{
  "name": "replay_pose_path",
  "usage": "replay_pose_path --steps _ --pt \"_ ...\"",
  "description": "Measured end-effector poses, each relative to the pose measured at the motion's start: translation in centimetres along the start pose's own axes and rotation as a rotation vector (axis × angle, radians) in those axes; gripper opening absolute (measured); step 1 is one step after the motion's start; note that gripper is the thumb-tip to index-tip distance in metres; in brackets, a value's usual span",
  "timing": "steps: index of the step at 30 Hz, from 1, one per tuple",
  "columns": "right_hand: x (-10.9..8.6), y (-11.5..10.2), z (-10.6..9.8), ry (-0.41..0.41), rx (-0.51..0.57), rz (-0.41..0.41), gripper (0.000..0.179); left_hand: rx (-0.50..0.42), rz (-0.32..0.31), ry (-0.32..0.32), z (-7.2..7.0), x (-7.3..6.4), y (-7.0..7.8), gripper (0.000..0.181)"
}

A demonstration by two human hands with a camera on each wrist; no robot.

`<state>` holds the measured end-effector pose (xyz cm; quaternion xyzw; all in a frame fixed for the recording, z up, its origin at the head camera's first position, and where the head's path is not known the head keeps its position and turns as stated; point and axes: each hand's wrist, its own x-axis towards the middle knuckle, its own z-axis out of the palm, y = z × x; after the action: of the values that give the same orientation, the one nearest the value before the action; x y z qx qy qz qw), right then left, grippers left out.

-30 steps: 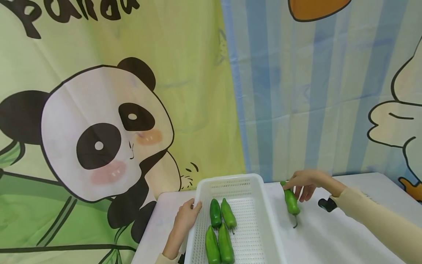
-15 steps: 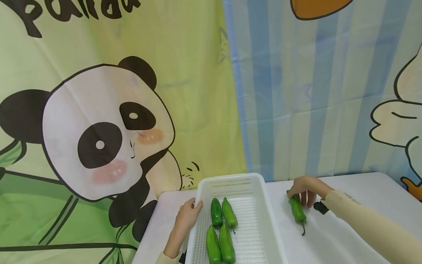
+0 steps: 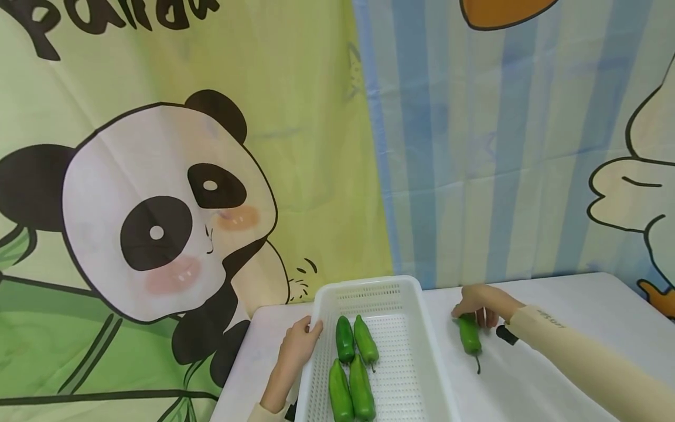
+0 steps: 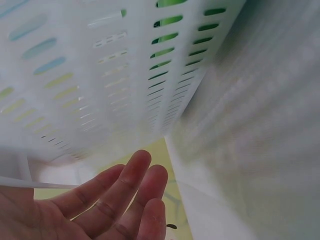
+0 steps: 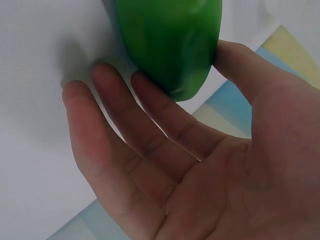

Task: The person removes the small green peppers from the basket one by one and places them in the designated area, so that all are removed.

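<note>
My left hand (image 3: 300,340) grips the left rim of a white plastic basket (image 3: 433,357). In the left wrist view, the fingers (image 4: 135,167) of that hand lie along the outside of the slotted wall, while the thumb is hidden behind it. Several green chili peppers (image 3: 361,390) lie inside, toward the left. To the right of the basket, my right hand (image 3: 477,303) pinches another green chili pepper (image 3: 470,337) by its tip, its stem pointing toward me. The right wrist view has this pepper (image 5: 172,40) between thumb and forefinger, with the other fingers spread beside it.
A white-covered table (image 3: 569,334) carries the basket. Behind its far edge hangs a printed curtain (image 3: 448,176) with a panda on the left and stripes on the right. Black wrist straps (image 3: 507,335) show at the cuffs.
My right hand and the pepper in it have come slightly lower in the head view, closer to the person. The left hand, the basket and the peppers inside have stayed put.
</note>
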<state>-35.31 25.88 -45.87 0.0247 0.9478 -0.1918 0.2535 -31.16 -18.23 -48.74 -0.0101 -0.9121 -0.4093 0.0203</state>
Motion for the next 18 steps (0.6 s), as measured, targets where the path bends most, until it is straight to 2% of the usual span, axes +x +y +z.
replay_pose_path --steps 9,14,18 --pt "0.4 -0.6 0.5 0.034 -0.034 0.017 0.041 0.013 0.007 0.011 0.1 -0.2 -0.1 0.046" --pt "-0.2 -0.7 -0.4 0.045 -0.055 0.007 0.049 0.013 0.006 0.014 0.1 -0.1 -0.1 0.047" --pt "-0.4 -0.6 -1.3 0.039 -0.027 0.014 0.058 0.002 0.001 0.010 0.0 -0.1 -0.1 0.047"
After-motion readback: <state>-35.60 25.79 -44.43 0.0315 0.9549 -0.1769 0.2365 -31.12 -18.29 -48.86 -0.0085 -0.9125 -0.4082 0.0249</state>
